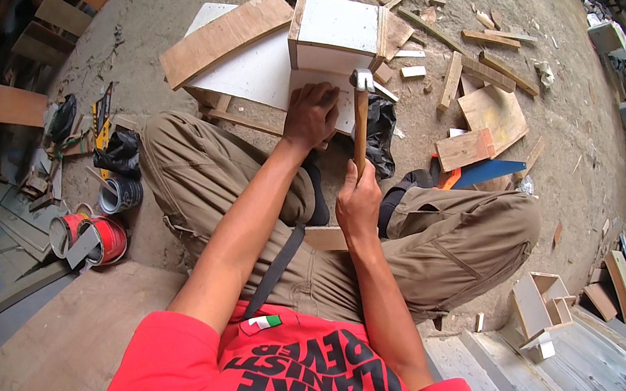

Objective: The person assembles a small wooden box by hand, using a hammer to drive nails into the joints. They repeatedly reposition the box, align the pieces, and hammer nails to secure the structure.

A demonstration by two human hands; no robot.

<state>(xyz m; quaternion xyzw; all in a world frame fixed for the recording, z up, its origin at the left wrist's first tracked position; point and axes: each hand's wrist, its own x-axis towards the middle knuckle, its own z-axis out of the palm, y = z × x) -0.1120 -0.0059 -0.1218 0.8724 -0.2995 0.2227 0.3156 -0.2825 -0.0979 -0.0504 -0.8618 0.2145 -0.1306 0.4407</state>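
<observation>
My right hand (358, 200) grips the wooden handle of a hammer (361, 108), whose metal head hovers at the lower front edge of a small white box (334, 33) with plywood sides. My left hand (311, 114) presses flat on a white panel (311, 83) just below that box, fingers bent over its edge. The box rests on a larger white board (247, 68), with a brown plank (223, 38) lying across its left side. I sit with my legs folded on the dirt ground beneath both hands.
Wood offcuts (482, 100) litter the ground to the right. A blue piece (491, 172) and black plastic bag (380, 132) lie by my right knee. Red tins (95, 238) and tools (101, 123) sit left. A small open wooden box (543, 304) stands at the right on grey planks.
</observation>
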